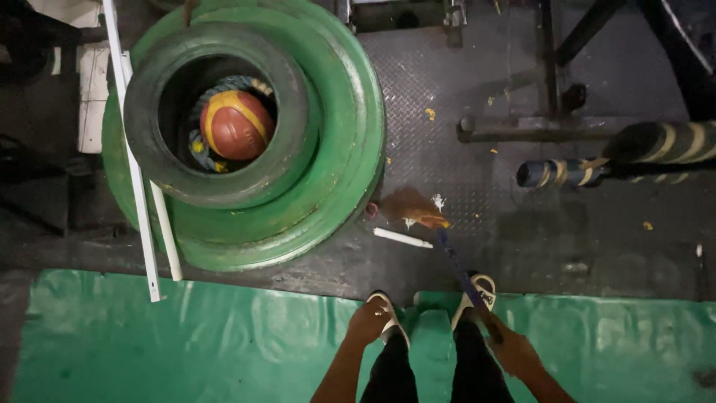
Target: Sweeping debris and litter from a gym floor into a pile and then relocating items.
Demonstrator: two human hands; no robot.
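Head view, looking straight down: right hand (514, 352) clenched around the near end of a thin dark blue stick (462, 272), fingers wrapped on the handle, shaft angled up and to the left across the floor. Far tip of the stick touching, or just beside, a small brown and orange heap of debris (412, 207) on the dark checker-plate floor (462, 97). White chalk-like rod (403, 238) lying flat just below that heap, apart from the stick. Left hand (369, 321) hanging loose over the left foot, fingers curled, holding nothing that can be made out. Both feet in white sandals (483, 289), standing at the upper edge of a green mat (186, 343). Up and to the left, a stack of green-painted tyres (328, 149), with an orange and yellow ball (235, 125) resting on a coil of rope inside the centre hole. Two white bars (142, 216) leaning across the tyres' left side. At right, striped padded handles (574, 172) on a dark metal frame.
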